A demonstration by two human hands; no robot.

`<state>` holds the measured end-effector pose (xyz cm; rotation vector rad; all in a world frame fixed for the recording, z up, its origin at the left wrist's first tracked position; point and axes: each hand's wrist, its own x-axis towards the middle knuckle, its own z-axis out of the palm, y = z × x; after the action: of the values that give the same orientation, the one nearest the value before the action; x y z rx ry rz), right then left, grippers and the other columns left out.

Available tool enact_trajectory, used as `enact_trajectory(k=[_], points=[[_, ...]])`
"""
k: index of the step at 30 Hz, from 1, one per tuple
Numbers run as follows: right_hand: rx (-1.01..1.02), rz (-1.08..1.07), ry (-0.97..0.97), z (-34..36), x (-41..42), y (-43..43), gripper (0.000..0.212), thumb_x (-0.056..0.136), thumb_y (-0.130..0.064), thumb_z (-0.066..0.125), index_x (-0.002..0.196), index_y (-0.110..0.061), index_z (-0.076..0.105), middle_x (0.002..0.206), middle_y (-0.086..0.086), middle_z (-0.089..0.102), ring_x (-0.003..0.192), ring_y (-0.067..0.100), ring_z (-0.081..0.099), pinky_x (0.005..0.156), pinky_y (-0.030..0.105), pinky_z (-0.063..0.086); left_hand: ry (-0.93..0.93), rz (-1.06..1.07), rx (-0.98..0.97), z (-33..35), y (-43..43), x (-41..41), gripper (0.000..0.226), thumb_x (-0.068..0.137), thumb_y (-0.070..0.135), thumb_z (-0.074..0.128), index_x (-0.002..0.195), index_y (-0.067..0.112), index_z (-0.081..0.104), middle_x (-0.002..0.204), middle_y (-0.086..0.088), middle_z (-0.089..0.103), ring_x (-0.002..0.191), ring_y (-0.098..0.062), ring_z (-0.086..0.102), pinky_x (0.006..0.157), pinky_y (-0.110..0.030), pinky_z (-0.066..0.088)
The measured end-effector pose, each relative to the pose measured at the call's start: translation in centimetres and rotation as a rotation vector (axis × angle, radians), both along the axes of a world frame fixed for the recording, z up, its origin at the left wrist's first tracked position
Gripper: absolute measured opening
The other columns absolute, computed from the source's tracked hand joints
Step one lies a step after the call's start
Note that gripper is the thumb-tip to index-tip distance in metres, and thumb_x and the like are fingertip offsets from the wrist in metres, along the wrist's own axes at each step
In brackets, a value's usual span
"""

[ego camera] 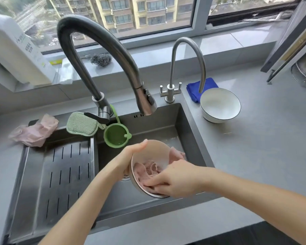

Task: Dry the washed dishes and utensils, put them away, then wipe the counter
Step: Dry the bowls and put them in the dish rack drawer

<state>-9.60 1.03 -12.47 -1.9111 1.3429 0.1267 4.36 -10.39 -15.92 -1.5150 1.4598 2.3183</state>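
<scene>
Drying step. My left hand (131,156) grips bowl (148,152) rim, tilted over sink (193,124). My right hand (175,177) presses pink cloth (145,169) inside bowl. Next, probably: finish wipe, park it by white bowl (219,105) at counter (263,138) edge beside sink.

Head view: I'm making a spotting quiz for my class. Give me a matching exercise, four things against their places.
1 steel scourer
2 green sponge
3 white bowl
4 beige bowl

A in the left hand, pink cloth inside, over the sink
B window ledge
C counter right of the sink
D sink's rear rim

Pairs: 1-B, 2-D, 3-C, 4-A
</scene>
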Motion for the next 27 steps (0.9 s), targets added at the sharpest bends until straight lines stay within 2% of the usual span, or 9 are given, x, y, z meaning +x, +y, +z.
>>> enact_trajectory(k=[4, 8, 11, 13, 17, 20, 22, 24, 27], points=[[-0.59, 0.204, 0.134, -1.6, -1.2, 0.5, 0.037, 0.091, -0.025, 0.051, 0.125, -0.037, 0.058, 0.129, -0.004, 0.057, 0.123, 0.025, 0.047, 0.104, 0.046, 0.033, 0.048, -0.093, 0.014, 0.5, -0.4, -0.4, 0.067, 0.067, 0.064, 0.063, 0.111, 0.014, 0.07, 0.109, -0.017, 0.069, 0.105, -0.038, 0.062, 0.102, -0.047, 0.041], [-0.588, 0.381, 0.102, -4.2, -2.6, 0.0, 0.035, 0.101, -0.033, 0.038, 0.131, -0.037, 0.055, 0.147, -0.007, 0.044, 0.143, 0.022, 0.027, 0.117, 0.047, 0.015, 0.127, -0.255, -0.102, 0.9, 0.8, -1.6, 0.046, 0.083, 0.049, 0.059, 0.112, 0.014, 0.067, 0.109, -0.008, 0.071, 0.103, -0.019, 0.067, 0.088, -0.031, 0.053], [-0.476, 0.174, 0.209, -4.8, -2.7, 1.3, 0.042, 0.1, -0.04, 0.031, 0.134, -0.029, 0.054, 0.144, 0.004, 0.048, 0.137, 0.025, 0.038, 0.117, 0.045, 0.019, 0.142, -0.141, -0.124, 0.7, 1.1, -1.7, 0.04, 0.085, 0.045, 0.055, 0.107, 0.016, 0.069, 0.095, 0.0, 0.075, 0.086, -0.011, 0.07, 0.067, -0.019, 0.053], [-0.307, 0.025, 0.18, -3.6, -1.6, 2.5, 0.05, 0.097, -0.05, 0.026, 0.132, -0.026, 0.052, 0.13, 0.004, 0.056, 0.121, 0.025, 0.048, 0.109, 0.042, 0.03, 0.099, -0.057, -0.103, 0.2, 0.9, -1.9, 0.047, 0.08, 0.052, 0.057, 0.107, 0.015, 0.07, 0.094, -0.002, 0.075, 0.089, -0.017, 0.07, 0.074, -0.026, 0.053], [-0.034, -0.247, -0.185, -1.4, -0.5, 3.4, 0.024, 0.085, -0.032, 0.059, 0.108, -0.031, 0.05, 0.084, -0.018, 0.049, 0.082, 0.013, 0.044, 0.088, 0.032, 0.041, 0.036, 0.006, -0.025, -0.6, 0.8, -2.3, 0.046, 0.08, 0.055, 0.057, 0.097, 0.016, 0.074, 0.095, -0.008, 0.075, 0.092, -0.027, 0.069, 0.087, -0.036, 0.048], [0.177, -0.759, -0.65, 0.5, -2.5, 3.3, 0.033, 0.072, -0.016, 0.063, 0.104, -0.019, 0.058, 0.089, -0.003, 0.061, 0.078, 0.011, 0.056, 0.074, 0.032, 0.052, 0.059, 0.054, -0.025, -1.1, 0.5, -2.2, 0.047, 0.082, 0.056, 0.053, 0.098, 0.017, 0.072, 0.085, -0.005, 0.075, 0.073, -0.021, 0.071, 0.062, -0.024, 0.051], [0.032, -1.028, -1.033, 2.1, -3.8, 2.8, 0.031, 0.076, -0.008, 0.058, 0.106, -0.003, 0.052, 0.101, 0.013, 0.065, 0.077, 0.017, 0.058, 0.068, 0.035, 0.052, 0.067, 0.09, -0.042, -1.1, 0.2, -2.1, 0.046, 0.087, 0.057, 0.049, 0.098, 0.018, 0.071, 0.08, -0.004, 0.075, 0.068, -0.02, 0.07, 0.053, -0.022, 0.048], [-0.215, -1.194, -1.358, 3.1, -3.9, 2.3, 0.036, 0.082, -0.007, 0.053, 0.117, 0.001, 0.047, 0.117, 0.015, 0.064, 0.087, 0.022, 0.061, 0.076, 0.033, 0.054, 0.074, 0.131, -0.047, -1.2, 0.2, -2.0, 0.051, 0.08, 0.064, 0.053, 0.098, 0.021, 0.072, 0.088, -0.007, 0.075, 0.081, -0.029, 0.071, 0.067, -0.031, 0.052], [-0.425, -1.202, -1.243, 2.2, -2.6, 1.8, 0.037, 0.084, -0.018, 0.061, 0.119, -0.017, 0.049, 0.124, 0.004, 0.06, 0.105, 0.017, 0.061, 0.084, 0.04, 0.055, 0.059, 0.174, -0.035, -0.9, 0.8, -2.5, 0.063, 0.068, 0.072, 0.055, 0.097, 0.02, 0.074, 0.105, -0.015, 0.071, 0.101, -0.037, 0.065, 0.086, -0.044, 0.047]])
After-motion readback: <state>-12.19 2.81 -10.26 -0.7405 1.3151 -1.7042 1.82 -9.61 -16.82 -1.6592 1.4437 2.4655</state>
